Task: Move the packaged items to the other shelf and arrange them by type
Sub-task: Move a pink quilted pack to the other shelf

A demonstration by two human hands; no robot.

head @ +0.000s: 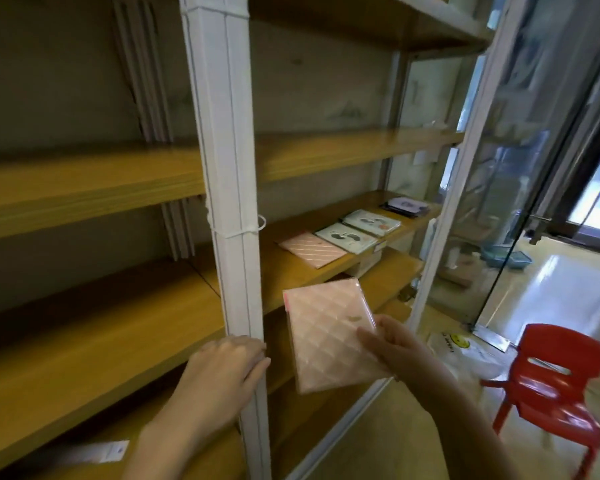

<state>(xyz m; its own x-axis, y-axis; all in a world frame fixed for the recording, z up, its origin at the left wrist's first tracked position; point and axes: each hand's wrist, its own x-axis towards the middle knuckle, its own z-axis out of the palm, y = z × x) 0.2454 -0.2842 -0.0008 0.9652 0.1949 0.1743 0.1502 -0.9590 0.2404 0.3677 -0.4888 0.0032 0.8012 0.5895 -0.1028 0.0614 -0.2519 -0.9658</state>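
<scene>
The right hand [392,344] pinches a flat pink quilted-pattern packet [329,336] by its edge, ready for shelving; the left hand [227,362], empty, wraps the white shelf upright [222,168], seemingly for balance.

White post [229,188] divides bare left shelf [84,174] from packet-lined right shelf [291,268].

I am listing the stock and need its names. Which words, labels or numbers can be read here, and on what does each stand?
None can be read.
Pink package in the right hand: pattern only.
Shelf packages: print too blurred.
White tag, bottom left: too blurred.
White bag on the floor: yellow round mark, lettering too small.
</scene>
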